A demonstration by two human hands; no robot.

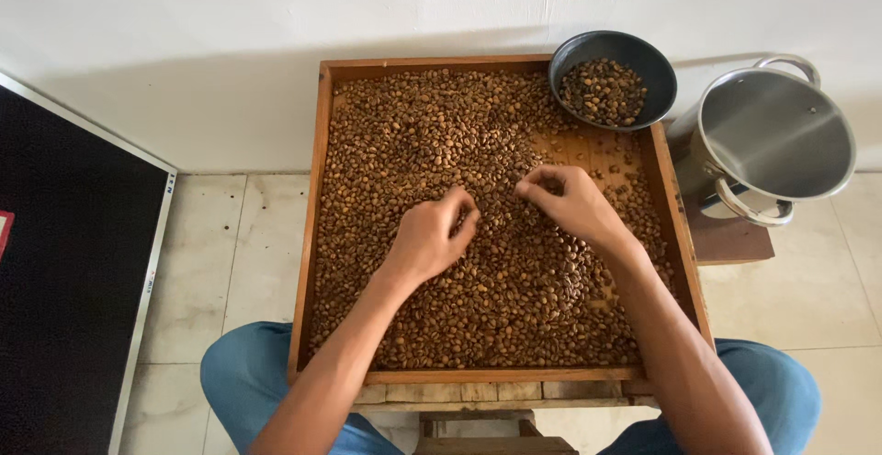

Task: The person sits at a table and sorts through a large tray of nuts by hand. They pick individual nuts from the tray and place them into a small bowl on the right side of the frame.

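A square wooden tray rests across my knees, filled with brown coffee beans. My left hand hovers over the middle of the bean layer, fingers curled with the tips pinched together among the beans. My right hand sits just to its right, its fingertips pinched over the beans too. Whether either pinch holds a bean is too small to see. A dark round bowl holding a small heap of beans rests on the tray's far right corner.
A steel pot with two handles stands empty on a low wooden stool at the right. A white wall runs behind the tray. A black panel with a metal frame lies on the tiled floor at the left.
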